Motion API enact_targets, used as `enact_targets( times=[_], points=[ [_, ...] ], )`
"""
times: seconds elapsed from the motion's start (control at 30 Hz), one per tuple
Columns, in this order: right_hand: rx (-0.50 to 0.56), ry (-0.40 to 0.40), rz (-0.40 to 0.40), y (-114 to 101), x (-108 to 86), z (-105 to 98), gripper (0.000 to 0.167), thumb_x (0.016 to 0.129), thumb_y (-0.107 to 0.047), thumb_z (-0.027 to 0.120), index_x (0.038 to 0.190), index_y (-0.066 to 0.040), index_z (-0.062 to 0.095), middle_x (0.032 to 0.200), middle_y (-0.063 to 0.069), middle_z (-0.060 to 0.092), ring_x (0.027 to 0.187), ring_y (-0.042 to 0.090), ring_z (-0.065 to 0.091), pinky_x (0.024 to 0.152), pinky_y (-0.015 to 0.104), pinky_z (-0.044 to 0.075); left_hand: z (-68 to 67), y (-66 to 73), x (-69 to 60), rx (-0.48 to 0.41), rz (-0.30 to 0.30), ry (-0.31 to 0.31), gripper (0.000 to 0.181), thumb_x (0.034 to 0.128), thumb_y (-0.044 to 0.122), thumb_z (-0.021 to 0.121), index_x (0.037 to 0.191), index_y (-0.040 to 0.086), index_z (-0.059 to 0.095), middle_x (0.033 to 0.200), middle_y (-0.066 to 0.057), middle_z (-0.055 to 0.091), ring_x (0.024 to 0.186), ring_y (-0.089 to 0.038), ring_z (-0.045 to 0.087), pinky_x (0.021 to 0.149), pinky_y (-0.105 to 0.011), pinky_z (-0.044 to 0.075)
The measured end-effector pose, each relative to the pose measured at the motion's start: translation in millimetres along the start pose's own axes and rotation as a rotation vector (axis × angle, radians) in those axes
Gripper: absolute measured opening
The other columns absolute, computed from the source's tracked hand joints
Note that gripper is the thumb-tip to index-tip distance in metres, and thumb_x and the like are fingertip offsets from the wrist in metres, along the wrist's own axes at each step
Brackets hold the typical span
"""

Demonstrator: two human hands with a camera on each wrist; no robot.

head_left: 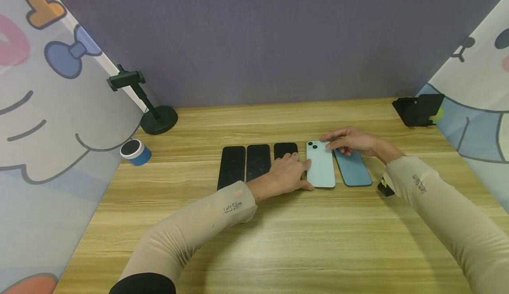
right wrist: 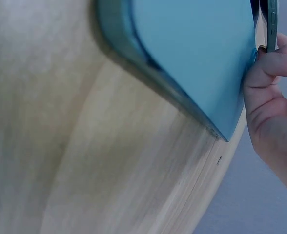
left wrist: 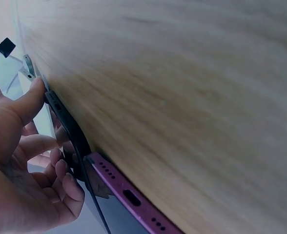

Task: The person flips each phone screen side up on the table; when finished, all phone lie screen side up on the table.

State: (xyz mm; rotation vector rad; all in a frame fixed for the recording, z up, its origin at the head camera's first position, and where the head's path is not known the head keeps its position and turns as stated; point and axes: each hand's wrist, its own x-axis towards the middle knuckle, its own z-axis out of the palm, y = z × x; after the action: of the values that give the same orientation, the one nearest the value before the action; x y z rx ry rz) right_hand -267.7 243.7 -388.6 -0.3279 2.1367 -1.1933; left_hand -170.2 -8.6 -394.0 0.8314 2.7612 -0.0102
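A mint-coloured phone lies back up on the wooden table, its two camera lenses at the top left. My left hand reaches over a black-screened phone, with thumb and forefinger touching the mint phone's left edge; its other fingers curl loosely. At the mint phone's upper right corner, my right hand pinches with thumb and forefinger. Beside that hand lies a blue phone, back up and slightly slanted. Two more black-screened phones, one outer and one inner, lie left of my left hand.
A dark green phone stand and a blue-and-white round tub stand at the left. A black folding stand is at the back right. A small black object sits by my right sleeve. A grey partition closes the back.
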Motion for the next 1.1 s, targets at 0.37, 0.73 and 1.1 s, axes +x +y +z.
enact_targets(
  times=[0.37,0.73,1.1],
  points=[
    [-0.025,-0.018,-0.014,-3.4,-0.8,-1.5,0.059,0.096,-0.025,0.069,0.147,-0.006,0.050,0.087,0.000,0.057,0.062,0.012,0.045,0.058,0.030,0.045,-0.3,-0.4,-0.7,-0.021,0.003,-0.004,0.083,0.0887,0.070,0.056,0.157,0.027,0.035,0.157,-0.014,0.041,0.129,-0.028,0.052,0.091,-0.042,0.054],
    [-0.026,0.016,-0.001,-4.3,1.8,5.5,0.066,0.092,-0.025,0.074,0.151,-0.011,0.047,0.081,0.002,0.055,0.061,0.012,0.047,0.057,0.030,0.045,2.0,-3.6,1.2,-0.023,-0.001,0.006,0.082,0.0898,0.070,0.054,0.157,0.027,0.035,0.152,-0.011,0.047,0.121,-0.025,0.055,0.085,-0.039,0.055],
    [-0.038,0.052,-0.001,-14.0,-7.1,10.8,0.071,0.092,-0.027,0.074,0.153,-0.011,0.043,0.084,0.005,0.052,0.063,0.013,0.047,0.056,0.031,0.044,1.4,-3.6,0.3,-0.052,-0.020,0.000,0.083,0.0894,0.072,0.053,0.157,0.028,0.034,0.152,-0.011,0.047,0.127,-0.027,0.053,0.088,-0.040,0.055]
  ],
)
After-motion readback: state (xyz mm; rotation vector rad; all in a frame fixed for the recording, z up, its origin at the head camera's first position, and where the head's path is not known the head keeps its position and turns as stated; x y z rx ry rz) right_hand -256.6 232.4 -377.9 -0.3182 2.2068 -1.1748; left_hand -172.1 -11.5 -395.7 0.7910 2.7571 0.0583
